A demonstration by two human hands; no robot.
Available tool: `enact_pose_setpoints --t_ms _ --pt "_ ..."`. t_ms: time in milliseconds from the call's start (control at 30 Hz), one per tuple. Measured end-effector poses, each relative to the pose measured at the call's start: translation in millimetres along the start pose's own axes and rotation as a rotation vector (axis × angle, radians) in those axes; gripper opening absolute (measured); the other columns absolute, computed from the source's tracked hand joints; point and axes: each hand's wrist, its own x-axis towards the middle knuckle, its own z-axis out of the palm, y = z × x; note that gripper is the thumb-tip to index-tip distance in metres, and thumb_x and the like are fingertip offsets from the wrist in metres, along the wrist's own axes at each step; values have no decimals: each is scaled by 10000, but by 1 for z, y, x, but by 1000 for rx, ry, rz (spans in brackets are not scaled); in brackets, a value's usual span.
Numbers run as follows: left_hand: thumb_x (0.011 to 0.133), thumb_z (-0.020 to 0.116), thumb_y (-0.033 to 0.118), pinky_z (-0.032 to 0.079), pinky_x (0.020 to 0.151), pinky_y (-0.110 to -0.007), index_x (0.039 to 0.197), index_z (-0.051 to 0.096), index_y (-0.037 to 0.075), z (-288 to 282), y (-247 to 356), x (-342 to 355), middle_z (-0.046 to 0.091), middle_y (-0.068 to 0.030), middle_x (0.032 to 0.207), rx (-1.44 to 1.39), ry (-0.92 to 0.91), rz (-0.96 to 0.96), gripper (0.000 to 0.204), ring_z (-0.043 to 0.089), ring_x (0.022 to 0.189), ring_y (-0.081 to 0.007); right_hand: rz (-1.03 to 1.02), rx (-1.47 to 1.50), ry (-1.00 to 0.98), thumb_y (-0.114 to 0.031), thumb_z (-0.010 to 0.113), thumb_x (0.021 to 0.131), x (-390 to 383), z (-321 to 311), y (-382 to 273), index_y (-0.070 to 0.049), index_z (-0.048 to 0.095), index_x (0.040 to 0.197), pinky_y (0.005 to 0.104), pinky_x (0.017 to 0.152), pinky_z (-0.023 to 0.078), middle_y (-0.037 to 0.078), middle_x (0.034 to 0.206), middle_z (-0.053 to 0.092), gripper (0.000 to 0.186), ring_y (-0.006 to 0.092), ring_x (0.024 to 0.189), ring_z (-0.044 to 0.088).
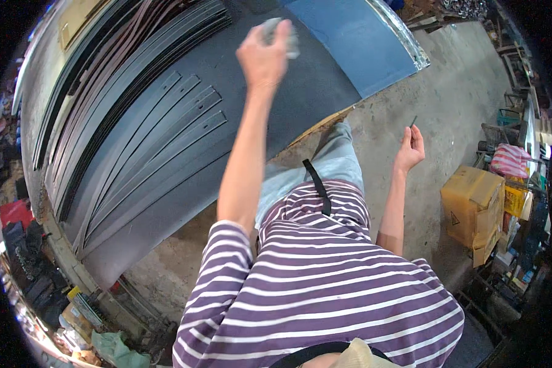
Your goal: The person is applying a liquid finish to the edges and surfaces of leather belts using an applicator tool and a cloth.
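Note:
My left hand reaches far over the dark table top, its fingers closed round a light grey, crumpled rag blurred by motion. Out to the right, above the floor, my right hand pinches a thin, short dark stick between its fingertips; its exact kind is too small to make out. Left of my left arm lie several long, narrow dark strips, fanned out with their ends toward me. Beyond them a thick bundle of black and brown strips curves across the table.
A blue-grey sheet with a shiny edge covers the table's far right part. On the concrete floor to the right stands a cardboard box, near a pink striped bag and cluttered shelves. A green cloth lies at lower left.

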Motion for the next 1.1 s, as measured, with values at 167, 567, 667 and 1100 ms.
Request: enact_pose_setpoints --t_ms 167,567,667,1100 --pt "912 648 81 522 886 -407 1125 626 -32 -115 -27 -86 704 -229 1012 557 -174 25 242 693 985 -364 27 46 -57 -102 735 922 -10 39 1 27 685 1167 230 647 490 38 1007 694 282 79 821 611" --pt "831 667 187 229 1170 -563 1394 538 76 -103 -87 -177 458 -118 1509 990 -422 386 588 374 1432 -311 -58 297 -539 -43 738 903 -101 156 -85 -8 706 1062 200 657 495 7 929 671 166 53 784 598" --pt "785 694 149 245 1153 -595 1312 613 78 -103 -88 -180 515 -110 1460 978 -381 431 538 411 1408 -309 -46 340 -634 -39 732 908 -123 171 -80 3 694 1069 190 693 486 1 945 649 171 51 818 591" --pt "756 684 71 346 1115 -539 1160 676 57 -106 -85 -173 597 -125 1361 821 -316 442 404 518 1310 -328 -9 302 -710 -24 711 909 -135 180 -60 23 690 1066 200 694 489 10 947 635 164 59 803 597"
